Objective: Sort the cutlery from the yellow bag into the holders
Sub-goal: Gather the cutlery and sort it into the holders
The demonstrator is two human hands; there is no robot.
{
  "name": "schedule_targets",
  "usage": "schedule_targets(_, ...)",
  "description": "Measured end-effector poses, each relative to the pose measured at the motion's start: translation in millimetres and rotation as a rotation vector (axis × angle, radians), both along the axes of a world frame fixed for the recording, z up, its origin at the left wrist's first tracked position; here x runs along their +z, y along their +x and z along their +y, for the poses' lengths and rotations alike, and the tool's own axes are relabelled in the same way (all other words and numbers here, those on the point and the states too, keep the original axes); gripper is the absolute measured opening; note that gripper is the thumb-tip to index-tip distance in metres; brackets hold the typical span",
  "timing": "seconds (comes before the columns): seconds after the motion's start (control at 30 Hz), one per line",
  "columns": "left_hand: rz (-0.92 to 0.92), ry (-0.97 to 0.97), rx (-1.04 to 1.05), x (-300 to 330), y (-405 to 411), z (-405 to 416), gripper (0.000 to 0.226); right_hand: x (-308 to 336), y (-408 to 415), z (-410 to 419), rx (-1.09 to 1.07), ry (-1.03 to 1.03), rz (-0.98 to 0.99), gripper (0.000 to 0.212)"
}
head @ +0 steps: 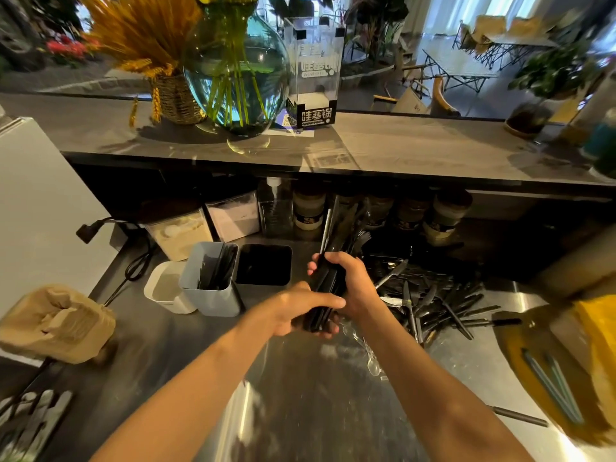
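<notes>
In the middle of the frame, both hands are holding one bunch of black cutlery (328, 288). The right hand (350, 285) is wrapping its fingers round the upper part of the bunch, and the left hand (300, 311) is gripping the lower part, with one finger lying straight along the handles. The tops of the pieces are sticking up toward the dark shelf at the back, and they look like forks, though they are a bit blurry. It seems the person is squaring up the bunch so all the pieces are lining up the same way. Just to the right of the hands, a big pile of loose cutlery (433, 305) is lying on the shiny surface (300, 411), with knives and other pieces all mixed up. The yellow bag (596, 341) is sitting at the right edge of the frame, and a few long thin pieces are lying by its opening. Left of the hands, three holders are standing side by side: a black holder (263, 266) nearest the hands, a grey holder (213, 278) with dark sticks already in it, and a white holder (165, 288) on the far left. I think the sorting is only partly done, because so much is lying in the pile. The next move probably calls for carrying the bunch left and lowering it into a holder, likely the black one, handles down, without letting any piece slip out.
</notes>
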State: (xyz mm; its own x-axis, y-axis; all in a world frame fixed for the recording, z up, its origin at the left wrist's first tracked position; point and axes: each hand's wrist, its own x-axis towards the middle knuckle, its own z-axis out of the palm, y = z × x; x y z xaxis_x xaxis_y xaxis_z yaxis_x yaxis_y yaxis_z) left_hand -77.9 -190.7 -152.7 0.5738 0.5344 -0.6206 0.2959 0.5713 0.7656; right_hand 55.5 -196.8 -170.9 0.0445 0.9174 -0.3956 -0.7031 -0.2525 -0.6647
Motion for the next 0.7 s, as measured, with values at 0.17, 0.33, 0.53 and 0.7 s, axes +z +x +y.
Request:
schedule_targets(0.17,0.009,0.051,0.072,-2,2,-7,0.02,1,5,-1,0.129,-0.038,-0.133,0.064)
schedule_targets(0.33,-0.088,-0.03,0.1,-5,0,-13,0.02,0,10,-4,0.222,0.153,-0.271,0.03)
schedule_targets(0.53,-0.168,-0.086,0.158,-4,-2,-12,0.024,2,3,-3,0.295,0.141,-0.278,0.037)
schedule_targets(0.7,-0.196,-0.018,0.25,-11,-10,-12,0.012,8,-9,0,0.325,0.104,-0.304,0.046)
